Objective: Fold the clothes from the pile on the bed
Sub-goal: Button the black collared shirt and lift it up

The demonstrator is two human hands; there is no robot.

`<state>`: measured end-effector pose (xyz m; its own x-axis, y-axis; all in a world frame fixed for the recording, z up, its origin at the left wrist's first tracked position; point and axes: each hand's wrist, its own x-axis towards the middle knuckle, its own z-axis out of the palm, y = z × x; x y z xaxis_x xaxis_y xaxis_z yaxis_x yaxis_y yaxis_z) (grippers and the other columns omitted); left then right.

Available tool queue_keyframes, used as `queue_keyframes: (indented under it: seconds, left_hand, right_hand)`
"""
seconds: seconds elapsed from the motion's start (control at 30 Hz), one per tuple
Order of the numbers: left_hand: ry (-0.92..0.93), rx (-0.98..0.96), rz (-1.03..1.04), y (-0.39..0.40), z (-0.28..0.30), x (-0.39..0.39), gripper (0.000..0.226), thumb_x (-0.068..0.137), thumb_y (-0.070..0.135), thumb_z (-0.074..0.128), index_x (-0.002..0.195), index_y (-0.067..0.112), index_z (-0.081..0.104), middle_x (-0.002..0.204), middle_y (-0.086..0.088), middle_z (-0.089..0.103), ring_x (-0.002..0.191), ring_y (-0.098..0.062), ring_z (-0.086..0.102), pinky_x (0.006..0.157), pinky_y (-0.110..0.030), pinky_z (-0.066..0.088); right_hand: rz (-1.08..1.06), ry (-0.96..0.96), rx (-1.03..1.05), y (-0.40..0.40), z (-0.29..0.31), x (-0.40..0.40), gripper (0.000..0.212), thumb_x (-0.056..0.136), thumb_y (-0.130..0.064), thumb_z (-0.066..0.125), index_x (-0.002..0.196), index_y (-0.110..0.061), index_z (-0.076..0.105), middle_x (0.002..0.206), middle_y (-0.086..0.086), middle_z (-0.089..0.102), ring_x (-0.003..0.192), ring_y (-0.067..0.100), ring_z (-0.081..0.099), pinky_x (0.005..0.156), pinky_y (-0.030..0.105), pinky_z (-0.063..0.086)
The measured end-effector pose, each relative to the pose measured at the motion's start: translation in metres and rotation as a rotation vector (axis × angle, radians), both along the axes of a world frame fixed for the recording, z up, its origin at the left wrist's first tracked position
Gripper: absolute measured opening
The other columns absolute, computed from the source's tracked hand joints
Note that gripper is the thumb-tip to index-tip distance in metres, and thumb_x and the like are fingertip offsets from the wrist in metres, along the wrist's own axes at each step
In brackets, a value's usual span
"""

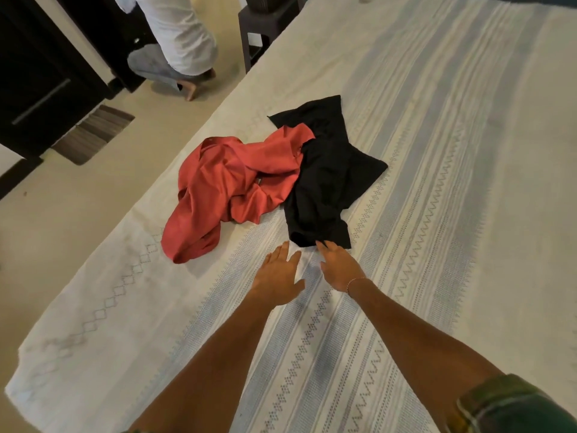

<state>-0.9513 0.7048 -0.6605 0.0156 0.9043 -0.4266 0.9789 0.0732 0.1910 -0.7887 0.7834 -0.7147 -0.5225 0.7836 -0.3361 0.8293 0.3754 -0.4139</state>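
Note:
A crumpled red garment and a black garment lie together in a small pile on the bed, the red one partly over the black. My left hand hovers flat, fingers straight, just short of the black garment's near edge. My right hand reaches beside it, fingers extended, fingertips at the black garment's near hem. Neither hand holds anything.
The bed wears a white cover with blue-grey patterned stripes; its left edge runs diagonally. On the floor to the left a person crouches by a dark wardrobe. A striped mat and a dark stool stand near the bed.

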Motion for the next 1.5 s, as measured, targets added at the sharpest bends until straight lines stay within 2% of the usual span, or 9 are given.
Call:
queue_keyframes:
  seconds: [0.17,0.3,0.47,0.63,0.8,1.03,1.2,1.37,1.5]
  left_hand:
    - [-0.154,0.221,0.17,0.016,0.026,0.014,0.073,0.091,0.029,0.07,0.148,0.011,0.028,0.153,-0.009,0.036,0.137,-0.028,0.042,0.107,-0.04,0.044]
    - [-0.402,0.366,0.276,0.028,0.06,0.027,0.074,0.09,0.018,0.068,0.153,0.021,0.031,0.149,-0.004,0.048,0.132,-0.027,0.046,0.103,-0.045,0.046]
    - [-0.571,0.52,0.251,0.033,0.109,0.055,0.031,0.085,-0.005,0.059,0.111,0.006,0.072,0.106,-0.01,0.075,0.098,-0.027,0.068,0.09,-0.031,0.049]
    - [-0.747,0.563,0.322,0.023,0.177,0.102,0.023,0.088,-0.01,0.045,0.095,0.0,0.065,0.088,-0.011,0.068,0.079,-0.02,0.06,0.07,-0.016,0.045]
    - [-0.826,0.585,0.258,0.011,0.261,0.15,0.022,0.093,-0.005,0.041,0.101,0.004,0.06,0.092,-0.01,0.066,0.086,-0.023,0.062,0.082,-0.034,0.049]
    - [-0.731,0.624,0.065,-0.026,0.365,0.205,0.024,0.094,0.0,0.046,0.097,0.016,0.064,0.095,-0.002,0.068,0.093,-0.023,0.062,0.079,-0.033,0.047]
    - [-0.328,0.578,-0.09,-0.061,0.407,0.232,0.027,0.086,0.045,0.073,0.101,0.027,0.059,0.09,-0.002,0.064,0.088,-0.025,0.06,0.075,-0.04,0.049]
    - [0.076,0.513,-0.153,-0.101,0.442,0.278,0.03,0.09,0.03,0.067,0.114,0.017,0.055,0.112,-0.011,0.061,0.103,-0.031,0.06,0.079,-0.04,0.048]
    - [-0.342,0.548,0.38,-0.134,0.459,0.31,0.019,0.091,0.019,0.06,0.103,0.005,0.062,0.097,-0.016,0.068,0.078,-0.032,0.071,0.07,-0.042,0.062]
  right_hand:
    - [-0.162,0.277,0.182,-0.018,0.048,0.002,0.025,0.101,-0.015,0.055,0.124,-0.01,0.066,0.115,0.009,0.067,0.106,0.026,0.06,0.086,0.035,0.051]
    - [-0.217,0.414,0.274,-0.035,0.108,0.016,0.01,0.095,-0.007,0.06,0.099,-0.012,0.053,0.089,0.007,0.055,0.077,0.024,0.053,0.064,0.038,0.051]
    - [-0.194,0.41,0.313,-0.05,0.178,0.056,0.022,0.093,-0.011,0.064,0.099,-0.021,0.045,0.091,0.005,0.053,0.075,0.023,0.053,0.067,0.042,0.052]
    - [-0.318,0.406,0.496,-0.066,0.259,0.105,0.021,0.093,-0.02,0.066,0.11,-0.02,0.053,0.094,0.003,0.064,0.08,0.019,0.06,0.069,0.031,0.053]
    - [-0.548,0.347,0.715,-0.08,0.319,0.159,0.028,0.092,-0.039,0.069,0.114,-0.025,0.06,0.082,-0.005,0.061,0.073,0.018,0.057,0.057,0.028,0.041]
    - [-0.594,0.5,0.319,-0.114,0.373,0.233,0.018,0.094,-0.02,0.063,0.108,-0.014,0.073,0.093,0.005,0.071,0.079,0.02,0.062,0.069,0.026,0.044]
    - [-0.712,0.72,0.244,-0.145,0.432,0.293,0.031,0.094,-0.001,0.045,0.117,-0.006,0.065,0.106,0.008,0.064,0.091,0.022,0.06,0.064,0.026,0.051]
    - [-0.74,0.808,0.168,-0.183,0.485,0.346,0.034,0.098,-0.005,0.039,0.119,-0.006,0.066,0.113,0.014,0.066,0.096,0.029,0.066,0.063,0.037,0.063]
    - [-0.799,1.065,-0.125,-0.226,0.526,0.377,0.034,0.107,-0.022,0.033,0.117,-0.006,0.062,0.103,0.019,0.071,0.084,0.033,0.072,0.059,0.041,0.062]
